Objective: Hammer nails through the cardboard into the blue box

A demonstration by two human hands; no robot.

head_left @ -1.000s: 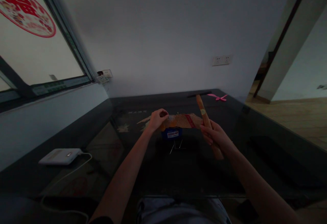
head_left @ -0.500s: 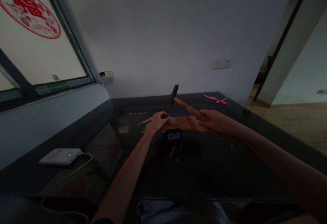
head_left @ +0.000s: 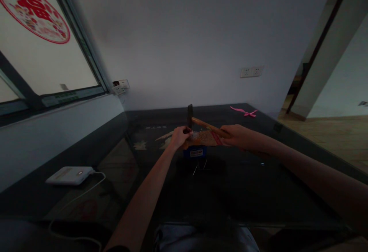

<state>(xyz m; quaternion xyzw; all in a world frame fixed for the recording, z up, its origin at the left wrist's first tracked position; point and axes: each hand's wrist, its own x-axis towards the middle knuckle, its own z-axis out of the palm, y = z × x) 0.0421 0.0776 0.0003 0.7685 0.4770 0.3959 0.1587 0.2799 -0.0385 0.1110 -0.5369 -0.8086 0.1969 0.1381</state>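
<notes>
My right hand (head_left: 236,135) is wrapped around the wooden handle of a hammer (head_left: 209,126). The hammer's dark head (head_left: 190,116) is just above and beyond the fingertips of my left hand (head_left: 180,136). Those fingers are pinched together over the left end of a tan, patterned flat piece (head_left: 204,137) with a red band. Something small and dark may be between them, too blurred to name. Beneath the tan piece is a blue box (head_left: 196,152) with a white label. The right end of the tan piece is partly hidden by my right hand.
Two thin shiny metal pieces (head_left: 196,167) lie in front of the box on the dark glossy table (head_left: 244,190). A white power bank (head_left: 70,175) with a cable is at left. A pink ribbon (head_left: 244,111) lies near the back right edge, before the wall.
The hammer head has come down and slightly left, closer to my left fingertips. My left hand keeps nearly the same place on the tan piece.
</notes>
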